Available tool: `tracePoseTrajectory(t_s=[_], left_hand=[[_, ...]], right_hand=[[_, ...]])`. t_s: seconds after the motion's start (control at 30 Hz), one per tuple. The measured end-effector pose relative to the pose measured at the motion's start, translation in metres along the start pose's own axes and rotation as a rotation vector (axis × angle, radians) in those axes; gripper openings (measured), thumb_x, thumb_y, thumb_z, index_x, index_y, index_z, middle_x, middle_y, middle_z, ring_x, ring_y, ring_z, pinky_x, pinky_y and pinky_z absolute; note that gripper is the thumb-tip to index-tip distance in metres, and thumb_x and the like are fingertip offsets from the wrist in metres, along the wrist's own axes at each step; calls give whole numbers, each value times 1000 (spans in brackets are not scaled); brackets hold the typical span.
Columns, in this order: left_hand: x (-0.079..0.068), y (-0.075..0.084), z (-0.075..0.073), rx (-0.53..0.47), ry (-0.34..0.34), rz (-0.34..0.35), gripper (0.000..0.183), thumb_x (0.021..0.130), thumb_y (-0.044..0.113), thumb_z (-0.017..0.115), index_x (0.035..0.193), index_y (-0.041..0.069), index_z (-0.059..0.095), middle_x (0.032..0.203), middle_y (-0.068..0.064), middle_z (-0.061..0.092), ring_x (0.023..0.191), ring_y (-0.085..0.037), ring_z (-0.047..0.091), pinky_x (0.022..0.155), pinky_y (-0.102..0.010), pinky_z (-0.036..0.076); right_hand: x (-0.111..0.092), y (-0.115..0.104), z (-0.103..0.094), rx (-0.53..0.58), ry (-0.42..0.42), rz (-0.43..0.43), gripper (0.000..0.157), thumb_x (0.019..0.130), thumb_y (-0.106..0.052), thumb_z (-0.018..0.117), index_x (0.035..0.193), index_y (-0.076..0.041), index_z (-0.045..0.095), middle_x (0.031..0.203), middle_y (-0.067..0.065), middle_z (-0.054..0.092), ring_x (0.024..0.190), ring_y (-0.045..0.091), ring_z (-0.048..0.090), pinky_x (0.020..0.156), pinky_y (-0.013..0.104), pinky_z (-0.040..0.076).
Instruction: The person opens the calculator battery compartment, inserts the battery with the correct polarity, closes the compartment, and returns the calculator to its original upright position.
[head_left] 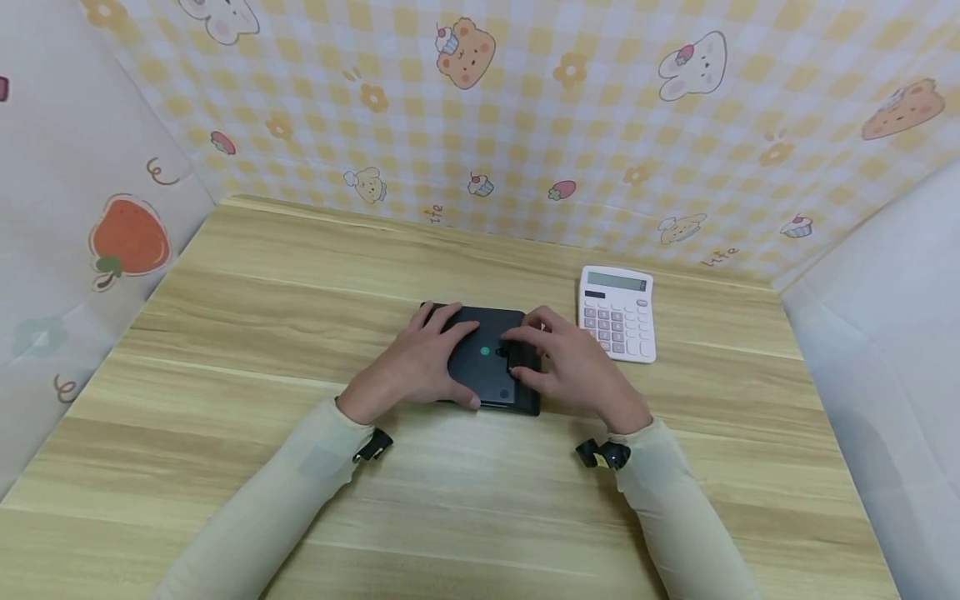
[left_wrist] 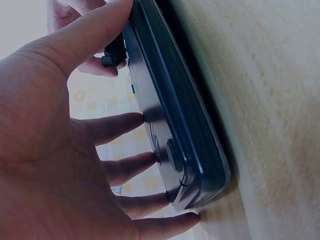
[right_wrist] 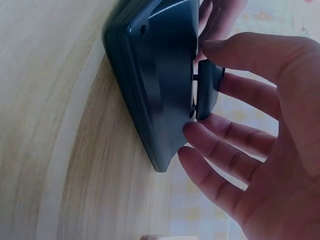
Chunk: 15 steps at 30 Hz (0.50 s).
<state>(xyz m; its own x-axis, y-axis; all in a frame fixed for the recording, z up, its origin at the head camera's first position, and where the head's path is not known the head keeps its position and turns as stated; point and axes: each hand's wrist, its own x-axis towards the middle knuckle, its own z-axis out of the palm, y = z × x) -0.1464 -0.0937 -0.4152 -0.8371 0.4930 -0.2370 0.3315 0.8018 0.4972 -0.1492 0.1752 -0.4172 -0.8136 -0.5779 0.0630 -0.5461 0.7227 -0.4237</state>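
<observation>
A black flat device (head_left: 491, 325), which looks like a calculator turned face down, lies on the wooden table with a round green sticker on its back. My left hand (head_left: 427, 358) rests on its left part, fingers spread and nearly straight, thumb at the near edge. With thumb and fingers, my right hand (head_left: 573, 358) pinches a small black battery cover (right_wrist: 210, 90) at the device's right part. In the right wrist view the cover stands on edge just off the back, small tabs pointing toward it. The opening beneath is mostly hidden.
A white calculator (head_left: 618, 312) lies face up behind my right hand, near the back of the table (head_left: 300, 275). A yellow checked cloth (head_left: 525, 125) with cartoon prints hangs along the back edge. Pale cloth walls stand at both sides.
</observation>
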Motion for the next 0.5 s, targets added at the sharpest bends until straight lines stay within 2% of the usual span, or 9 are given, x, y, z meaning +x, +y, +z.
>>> tracePoseTrajectory(t_s=[0.23, 0.5], left_hand=[[-1, 0, 0, -9, 2, 5, 112, 82, 56, 95, 172, 15, 41, 181, -15, 18, 165, -50, 8, 127, -66, 27], [0, 0, 0, -13, 4, 4, 113, 82, 55, 96, 172, 15, 41, 181, -16, 17, 165, -50, 8, 127, -67, 27]], right_hand=[[-1, 1, -3, 9, 10, 15, 44, 94, -25, 87, 137, -18, 77, 138, 6, 64, 97, 23, 69, 80, 39, 58], [0, 3, -6, 20, 13, 18, 47, 91, -24, 90, 136, -14, 76, 137, 6, 68, 99, 24, 73, 83, 41, 61]])
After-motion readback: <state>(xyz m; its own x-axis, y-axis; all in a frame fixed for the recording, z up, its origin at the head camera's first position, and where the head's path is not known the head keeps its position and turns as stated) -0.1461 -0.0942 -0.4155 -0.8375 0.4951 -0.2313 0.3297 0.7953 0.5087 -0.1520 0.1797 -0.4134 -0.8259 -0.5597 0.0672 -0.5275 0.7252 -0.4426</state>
